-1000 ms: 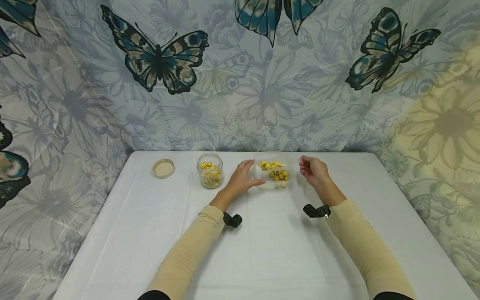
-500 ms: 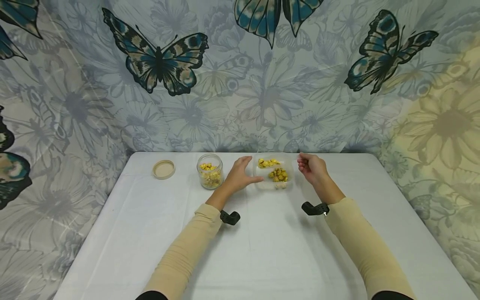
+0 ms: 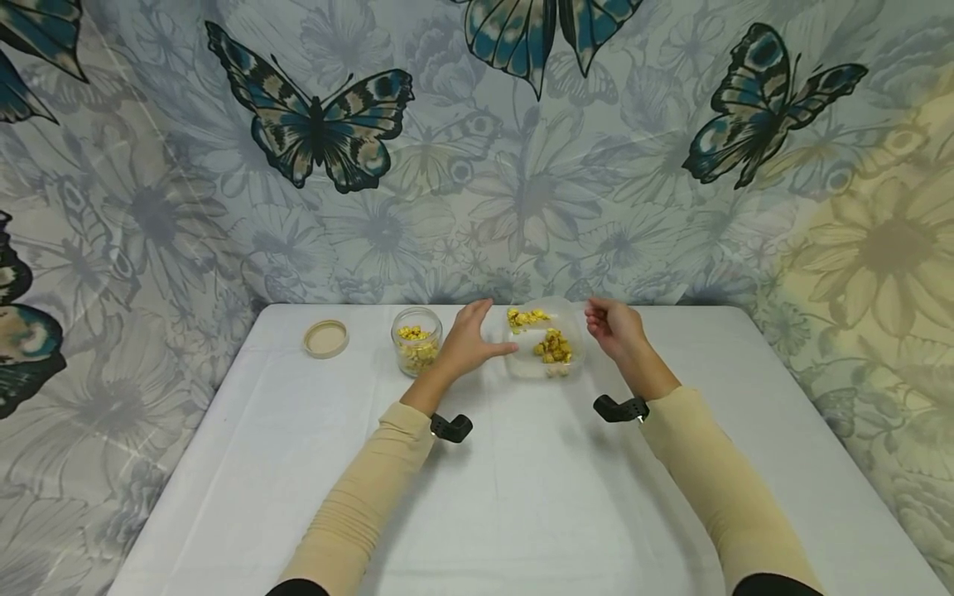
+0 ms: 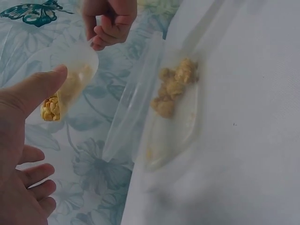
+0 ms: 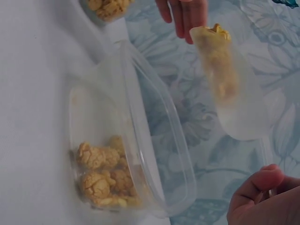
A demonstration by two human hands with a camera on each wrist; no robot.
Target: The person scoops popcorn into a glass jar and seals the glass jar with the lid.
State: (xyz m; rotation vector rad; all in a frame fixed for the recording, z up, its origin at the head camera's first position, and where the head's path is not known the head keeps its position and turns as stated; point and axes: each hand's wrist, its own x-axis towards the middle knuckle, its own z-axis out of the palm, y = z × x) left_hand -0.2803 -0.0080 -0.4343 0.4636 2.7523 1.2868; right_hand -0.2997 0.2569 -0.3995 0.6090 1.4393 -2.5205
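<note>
My right hand pinches the thin handle of a translucent plastic scoop, which carries yellow caramel popcorn toward its tip. The scoop hangs above a clear plastic container, where more popcorn lies in a heap. My left hand is spread, thumb apart from the fingers, between the container and a glass jar. In the left wrist view its thumb overlaps the scoop; the hand holds nothing.
The open glass jar with popcorn in it stands just left of my left hand. Farther left on the white-covered table lies a round beige lid. A butterfly-patterned cloth rises behind the table's back edge.
My right hand and the loaded scoop have shifted slightly left and back. My left hand has also moved left and back, toward the jar. The container stays in place.
</note>
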